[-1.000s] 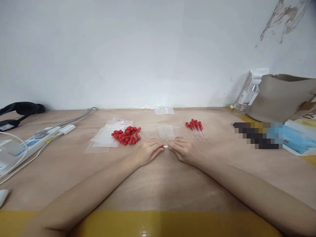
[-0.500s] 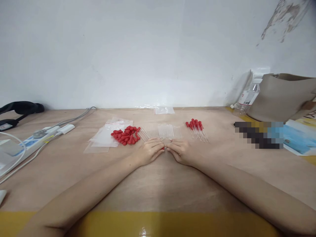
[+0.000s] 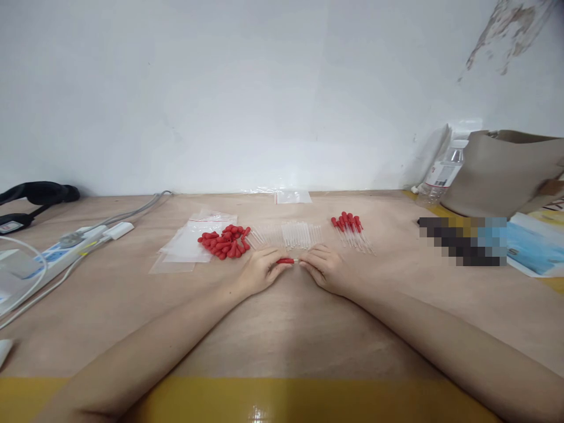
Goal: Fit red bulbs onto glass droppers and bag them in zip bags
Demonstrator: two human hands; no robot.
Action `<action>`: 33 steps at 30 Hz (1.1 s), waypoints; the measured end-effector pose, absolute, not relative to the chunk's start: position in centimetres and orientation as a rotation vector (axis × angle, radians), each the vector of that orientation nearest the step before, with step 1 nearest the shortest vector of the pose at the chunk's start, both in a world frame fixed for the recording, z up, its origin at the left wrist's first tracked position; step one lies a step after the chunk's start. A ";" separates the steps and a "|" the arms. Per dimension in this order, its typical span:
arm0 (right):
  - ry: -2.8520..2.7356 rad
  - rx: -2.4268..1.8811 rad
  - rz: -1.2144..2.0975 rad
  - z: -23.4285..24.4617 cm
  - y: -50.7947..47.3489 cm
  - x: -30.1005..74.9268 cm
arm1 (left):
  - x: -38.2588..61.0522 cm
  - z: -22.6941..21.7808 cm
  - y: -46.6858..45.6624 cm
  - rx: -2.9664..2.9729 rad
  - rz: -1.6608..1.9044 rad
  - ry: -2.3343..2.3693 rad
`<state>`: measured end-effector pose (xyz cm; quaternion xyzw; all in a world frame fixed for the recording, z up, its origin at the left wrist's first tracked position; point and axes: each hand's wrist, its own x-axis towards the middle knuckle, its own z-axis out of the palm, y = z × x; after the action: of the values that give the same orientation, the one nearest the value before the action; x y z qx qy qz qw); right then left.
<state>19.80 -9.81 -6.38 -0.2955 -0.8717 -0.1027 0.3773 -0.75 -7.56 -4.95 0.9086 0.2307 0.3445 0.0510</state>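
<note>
My left hand (image 3: 259,269) pinches a small red rubber bulb (image 3: 285,261) at the middle of the wooden table (image 3: 282,329). My right hand (image 3: 324,267) pinches the clear glass tube (image 3: 296,260) that meets the bulb; both hands rest on the table, fingers closed. Just behind the hands lies a row of clear glass tubes (image 3: 291,234). A heap of loose red bulbs (image 3: 224,241) sits to the left of it. Several finished droppers with red bulbs (image 3: 351,230) lie to the right.
Clear plastic bags (image 3: 185,247) lie left of the bulbs, another bag (image 3: 293,197) by the wall. A power strip with cables (image 3: 66,247) and a black strap (image 3: 37,194) are far left. A water bottle (image 3: 443,173), a grey bag (image 3: 502,170) and papers (image 3: 533,247) stand at right.
The hands stayed in place; the red bulb between the fingertips now shows more, with the left fingers drawn slightly back from the right ones.
</note>
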 end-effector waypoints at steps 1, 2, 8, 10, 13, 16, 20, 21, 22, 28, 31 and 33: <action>-2.225 -0.747 -0.263 -6.5 -9.8 19.7 | -0.6 -5.0 -7.6 2.780 1.053 0.675; -2.224 -0.738 -0.263 -6.5 -9.8 19.7 | -0.6 -5.0 -7.7 2.794 1.058 0.650; -2.185 -0.738 -0.281 -6.7 -9.8 19.3 | -0.4 -4.9 -7.8 2.809 1.065 0.608; -2.193 -0.726 -0.292 -6.6 -9.9 19.1 | -0.4 -5.0 -7.8 2.816 1.049 0.604; -2.203 -0.710 -0.299 -6.6 -9.9 19.1 | -0.4 -5.1 -7.9 2.827 1.034 0.602; -2.203 -0.717 -0.274 -6.8 -9.7 19.1 | -0.4 -5.2 -7.8 2.830 1.046 0.600; -2.205 -0.715 -0.216 -7.0 -9.5 19.0 | -0.3 -5.3 -7.8 2.830 1.044 0.585; -2.209 -0.718 -0.208 -6.9 -9.6 19.0 | -0.3 -5.3 -7.8 2.830 1.043 0.577; -2.211 -0.725 -0.204 -6.9 -9.6 18.9 | -0.3 -5.3 -7.8 2.829 1.045 0.569; -2.208 -0.797 -0.200 -6.6 -9.9 18.9 | -0.4 -5.1 -7.8 2.810 1.036 0.630; -2.220 -0.854 -0.258 -6.2 -9.9 19.2 | -0.6 -5.2 -7.8 2.790 1.115 0.739; -2.227 -0.893 -0.338 -5.8 -10.0 19.4 | -0.6 -5.4 -7.8 2.783 1.170 0.836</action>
<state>19.36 -9.99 -5.81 -0.3449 -0.8604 -0.1307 0.3518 -0.58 -7.76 -5.36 0.8884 0.2670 0.3734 0.0046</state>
